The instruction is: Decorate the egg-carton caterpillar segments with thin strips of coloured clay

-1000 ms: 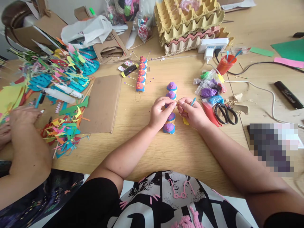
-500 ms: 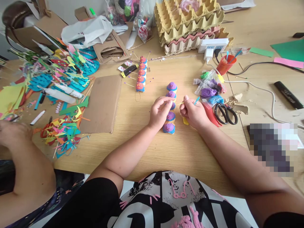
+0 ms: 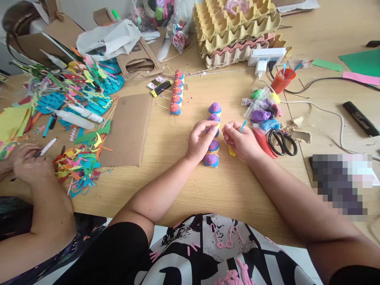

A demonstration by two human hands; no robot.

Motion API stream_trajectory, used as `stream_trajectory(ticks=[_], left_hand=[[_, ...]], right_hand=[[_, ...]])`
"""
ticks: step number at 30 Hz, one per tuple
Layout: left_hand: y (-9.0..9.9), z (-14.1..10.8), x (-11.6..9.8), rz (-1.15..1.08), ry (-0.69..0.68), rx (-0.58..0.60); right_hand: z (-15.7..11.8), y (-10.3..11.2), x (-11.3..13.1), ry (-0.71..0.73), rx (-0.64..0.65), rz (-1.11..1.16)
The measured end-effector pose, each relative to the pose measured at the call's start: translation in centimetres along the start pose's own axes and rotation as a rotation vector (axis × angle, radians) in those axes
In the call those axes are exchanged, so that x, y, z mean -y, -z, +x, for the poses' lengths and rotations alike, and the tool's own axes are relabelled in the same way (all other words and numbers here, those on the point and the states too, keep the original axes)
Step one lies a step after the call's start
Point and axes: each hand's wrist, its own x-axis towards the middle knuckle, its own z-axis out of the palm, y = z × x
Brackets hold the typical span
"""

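Right of the cardboard (image 3: pixel 126 130), the 5-bump carton strip (image 3: pixel 211 160) looks light, crushable and best held by its sides, while the left hand (image 3: pixel 197 143) nearly pinches, any hold unclear, and the right hand (image 3: pixel 244 143) grips a blue stick (image 3: pixel 243 125) in curled fingers.

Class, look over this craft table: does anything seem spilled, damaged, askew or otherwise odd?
Torn brown scraps lie loose near the black scissors; they look odd for their ragged edges. At left, paper offcuts lie in a tangled heap, which looks untidy. Both are probably just craft waste. No spill shows.
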Motion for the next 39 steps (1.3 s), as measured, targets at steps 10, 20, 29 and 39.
stream_trajectory(ticks=[10,20,29,39], left_hand=[[-0.1,0.1,0.6,0.053,-0.131,0.026],[-0.3,0.3,0.8,0.037,-0.143,-0.064],[-0.2,0.3,0.4,0.025,-0.078,-0.059],[-0.2,0.0,-0.7,-0.066,0.072,-0.035]], right_hand=[[0.0,-0.1,-0.1,0.004,0.018,-0.073],[0.0,-0.1,0.3,0.010,0.068,-0.024],[0.0,0.0,-0.1,0.030,0.069,-0.001],[-0.1,-0.1,0.1,0.014,0.038,0.002]])
